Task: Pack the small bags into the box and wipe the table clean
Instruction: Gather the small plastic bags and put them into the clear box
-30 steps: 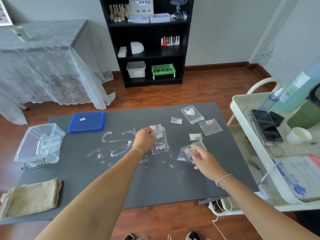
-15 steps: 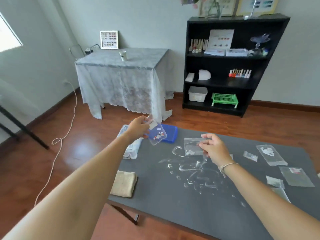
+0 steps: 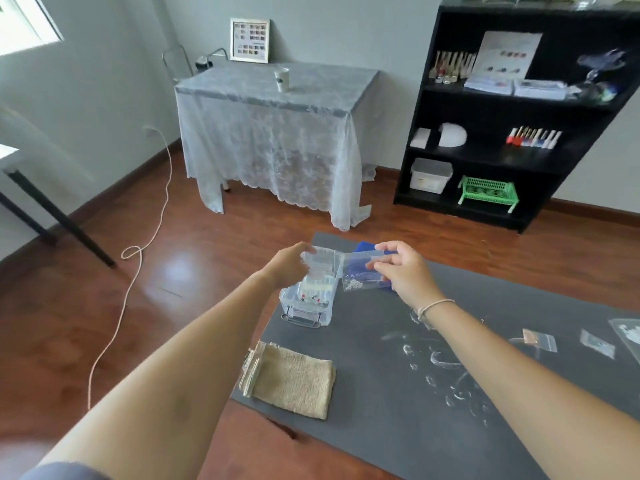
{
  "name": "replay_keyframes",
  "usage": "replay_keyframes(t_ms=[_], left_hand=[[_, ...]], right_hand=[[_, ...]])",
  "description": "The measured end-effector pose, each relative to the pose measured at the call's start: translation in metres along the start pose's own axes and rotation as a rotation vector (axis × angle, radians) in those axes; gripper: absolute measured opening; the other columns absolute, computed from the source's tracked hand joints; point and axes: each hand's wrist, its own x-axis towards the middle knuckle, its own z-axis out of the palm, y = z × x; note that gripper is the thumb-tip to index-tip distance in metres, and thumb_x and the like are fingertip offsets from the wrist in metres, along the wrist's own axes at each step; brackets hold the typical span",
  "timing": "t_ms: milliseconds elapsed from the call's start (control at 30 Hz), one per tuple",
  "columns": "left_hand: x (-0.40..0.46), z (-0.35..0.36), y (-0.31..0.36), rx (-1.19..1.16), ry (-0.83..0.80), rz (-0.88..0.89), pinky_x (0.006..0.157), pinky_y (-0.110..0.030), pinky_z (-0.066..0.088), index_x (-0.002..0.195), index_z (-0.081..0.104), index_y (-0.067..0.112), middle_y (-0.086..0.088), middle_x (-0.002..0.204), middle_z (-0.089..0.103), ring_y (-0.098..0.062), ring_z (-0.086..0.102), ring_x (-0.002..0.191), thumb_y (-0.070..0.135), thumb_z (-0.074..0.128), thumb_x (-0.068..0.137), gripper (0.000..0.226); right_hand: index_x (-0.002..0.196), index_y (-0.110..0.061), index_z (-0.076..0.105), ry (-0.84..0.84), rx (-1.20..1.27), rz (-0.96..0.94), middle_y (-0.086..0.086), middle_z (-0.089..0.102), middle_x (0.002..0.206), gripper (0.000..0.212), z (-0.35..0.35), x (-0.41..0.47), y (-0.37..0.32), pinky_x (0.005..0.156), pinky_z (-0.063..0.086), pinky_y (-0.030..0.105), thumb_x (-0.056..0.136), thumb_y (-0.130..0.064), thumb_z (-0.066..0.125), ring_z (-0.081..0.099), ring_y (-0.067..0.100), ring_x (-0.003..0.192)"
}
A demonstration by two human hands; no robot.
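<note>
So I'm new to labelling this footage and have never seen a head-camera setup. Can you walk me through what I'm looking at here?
There is no machine here: the camera sits on a person's head and looks forward and down, so the two bare arms reaching in from the bottom are the wearer's own.

The left hand is lowering a small clear bag into an open clear plastic box at the corner of the dark table. The right hand pinches a second clear bag with tiny white pieces in it, held in the air beside the box.

On the table lie a tan cloth, white smears, and a few more little bags near the right edge. A blue lid lies behind the hands, mostly hidden. The lace-covered table and black shelf are just the room behind.
</note>
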Motion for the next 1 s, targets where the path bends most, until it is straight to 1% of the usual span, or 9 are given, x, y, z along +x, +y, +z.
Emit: replay_keyframes(t_ms=[67,167,300,467,567,633,733,900,1000], left_hand=[[0.006,0.004,-0.008,0.069,-0.035,0.030,0.068,-0.030,0.045,0.123,0.052,0.015,-0.003,0.081,0.051,-0.023,0.049,0.073,0.002,0.049,0.082,0.043],[0.007,0.001,-0.009,0.154,0.024,0.122,0.077,-0.027,0.046,0.126,0.052,0.019,-0.007,0.102,0.060,-0.019,0.053,0.081,0.009,0.055,0.083,0.044],[0.008,-0.013,-0.022,0.213,0.161,0.156,0.093,-0.032,0.044,0.122,0.057,0.014,-0.011,0.112,0.061,-0.027,0.055,0.106,0.011,0.056,0.083,0.038],[0.003,-0.024,-0.045,0.121,0.210,0.097,0.085,-0.024,0.039,0.116,0.061,0.014,-0.009,0.110,0.061,-0.021,0.055,0.096,0.010,0.048,0.084,0.035],[0.001,-0.026,-0.047,0.080,0.226,0.125,0.078,-0.020,0.039,0.114,0.063,0.017,-0.002,0.103,0.061,-0.012,0.054,0.084,0.013,0.049,0.086,0.031],[0.001,-0.026,-0.038,0.044,0.245,0.165,0.070,-0.016,0.038,0.113,0.064,0.019,0.004,0.094,0.060,-0.004,0.053,0.074,0.015,0.051,0.087,0.029],[0.006,-0.019,-0.010,0.008,0.241,0.225,0.072,-0.016,0.040,0.115,0.063,0.017,0.006,0.096,0.060,-0.008,0.055,0.081,0.016,0.052,0.089,0.028],[0.020,0.033,0.062,-0.023,0.132,0.350,0.050,-0.003,0.040,0.111,0.065,0.015,0.001,0.089,0.060,-0.008,0.052,0.064,0.012,0.050,0.088,0.027],[0.024,0.087,0.111,-0.013,0.020,0.388,0.043,-0.009,0.040,0.109,0.065,0.017,0.000,0.088,0.058,-0.008,0.048,0.054,0.014,0.050,0.089,0.025]], right_hand=[[0.106,-0.011,0.055,-0.020,-0.045,-0.018,0.001,0.067,0.078,0.022,0.010,0.010,-0.004,0.058,0.042,0.017,0.086,-0.001,0.052,0.054,0.008,0.062],[0.105,-0.011,0.056,-0.046,-0.096,-0.064,-0.001,0.066,0.075,0.022,0.020,0.022,-0.012,0.069,0.045,0.028,0.086,-0.001,0.052,0.058,0.015,0.076],[0.103,-0.017,0.057,-0.120,-0.185,-0.102,-0.005,0.067,0.073,0.022,0.047,0.040,-0.017,0.058,0.041,0.026,0.087,-0.004,0.050,0.056,0.014,0.071],[0.113,-0.022,0.056,-0.250,-0.388,-0.077,0.006,0.072,0.100,0.030,0.079,0.055,-0.007,0.065,0.045,0.029,0.087,-0.008,0.049,0.057,0.015,0.073],[0.134,-0.026,0.043,-0.337,-0.620,-0.077,0.003,0.056,0.131,0.049,0.088,0.054,0.007,0.090,0.046,0.036,0.087,-0.012,0.047,0.050,0.023,0.112],[0.138,-0.026,0.038,-0.252,-0.667,-0.148,0.001,0.047,0.141,0.053,0.083,0.048,0.013,0.103,0.037,0.039,0.087,-0.013,0.048,0.038,0.028,0.126],[0.135,-0.020,0.045,-0.111,-0.557,-0.166,0.005,0.052,0.134,0.047,0.056,0.037,0.022,0.102,0.037,0.037,0.089,-0.013,0.050,0.042,0.027,0.124],[0.121,-0.015,0.059,0.142,-0.426,-0.034,0.009,0.062,0.115,0.034,-0.037,-0.003,0.063,0.092,0.041,0.034,0.087,-0.009,0.054,0.042,0.018,0.086],[0.117,-0.014,0.062,0.296,-0.444,0.089,0.009,0.064,0.112,0.032,-0.103,-0.040,0.094,0.088,0.043,0.033,0.087,-0.010,0.055,0.044,0.017,0.083]])
